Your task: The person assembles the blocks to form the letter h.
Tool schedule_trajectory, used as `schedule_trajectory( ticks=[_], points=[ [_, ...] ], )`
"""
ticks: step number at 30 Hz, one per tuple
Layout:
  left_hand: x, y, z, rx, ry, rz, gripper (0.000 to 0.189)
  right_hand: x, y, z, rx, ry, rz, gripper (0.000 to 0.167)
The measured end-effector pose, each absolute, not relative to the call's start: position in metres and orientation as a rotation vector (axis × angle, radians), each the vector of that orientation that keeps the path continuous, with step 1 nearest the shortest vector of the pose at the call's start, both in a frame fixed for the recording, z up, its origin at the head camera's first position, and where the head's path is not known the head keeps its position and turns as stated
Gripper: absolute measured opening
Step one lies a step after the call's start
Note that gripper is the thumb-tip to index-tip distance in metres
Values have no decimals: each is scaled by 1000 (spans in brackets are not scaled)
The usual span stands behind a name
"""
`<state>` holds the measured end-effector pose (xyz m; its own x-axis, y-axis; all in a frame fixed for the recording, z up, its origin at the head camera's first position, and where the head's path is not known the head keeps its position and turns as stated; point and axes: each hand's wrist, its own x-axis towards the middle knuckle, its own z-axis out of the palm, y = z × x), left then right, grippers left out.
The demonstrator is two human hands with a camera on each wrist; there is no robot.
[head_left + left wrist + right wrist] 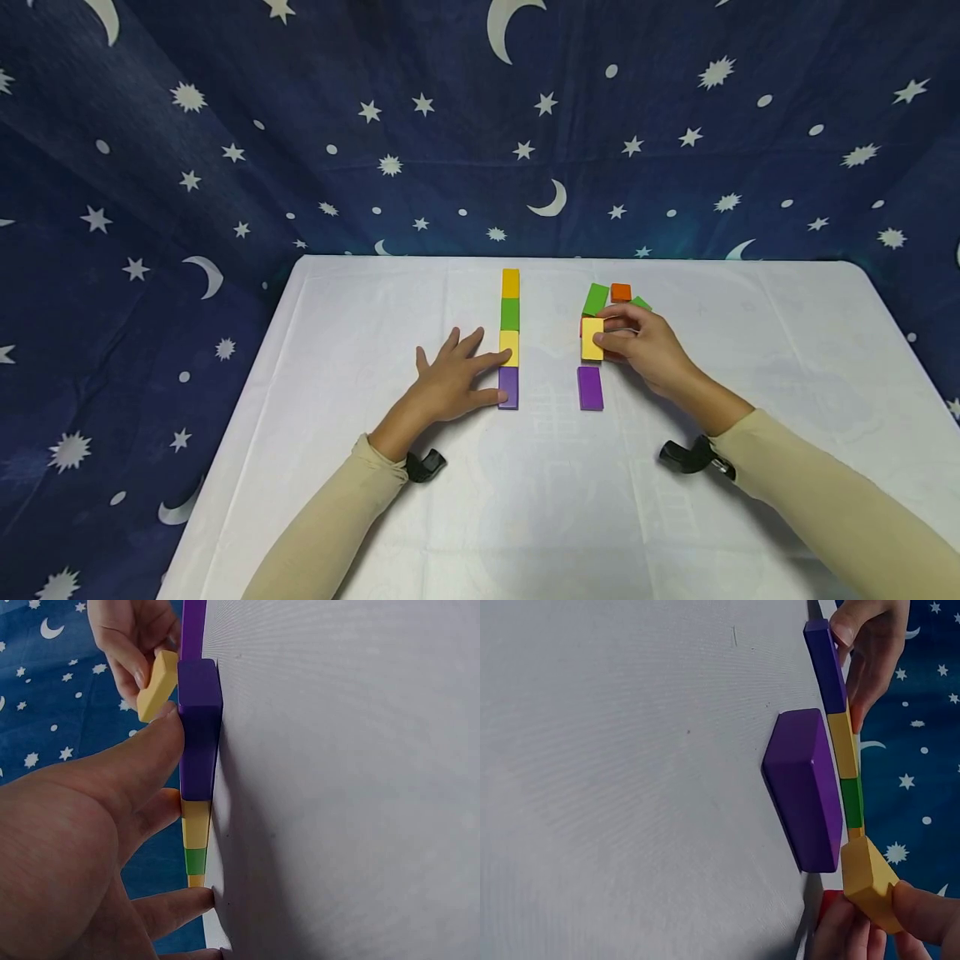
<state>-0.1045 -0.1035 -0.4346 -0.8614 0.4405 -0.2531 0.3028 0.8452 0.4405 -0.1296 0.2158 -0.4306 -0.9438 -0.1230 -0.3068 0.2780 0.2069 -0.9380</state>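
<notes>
A straight row of blocks stands lengthwise on the table: a purple block (509, 382) nearest, then a pale yellow one (508, 339), a green one (510, 314) and a deeper yellow one (511, 283) farthest. With fingers spread, my left hand (442, 387) touches this row, thumb on the purple block and index finger on the pale yellow one. My right hand (651, 348) pinches another pale yellow block (864, 879) between thumb and fingers, tilted and raised off the table. Below it lies a separate purple block (590, 389).
Beyond the right hand are a green block (596, 298), an orange block (620, 292) and another green block (641, 304), partly hidden. A red block (828, 900) peeks out behind the fingers. The white-covered table (337, 333) ends at a dark blue star-patterned cloth (450, 183).
</notes>
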Motion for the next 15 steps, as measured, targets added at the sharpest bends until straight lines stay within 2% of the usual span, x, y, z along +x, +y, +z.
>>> schedule_trajectory(
  ticks=[15],
  points=[
    [-105, -103, -435, 561, 2680, 553, 66, -139, 207, -439, 145, 2223, -1745, 46]
  ],
)
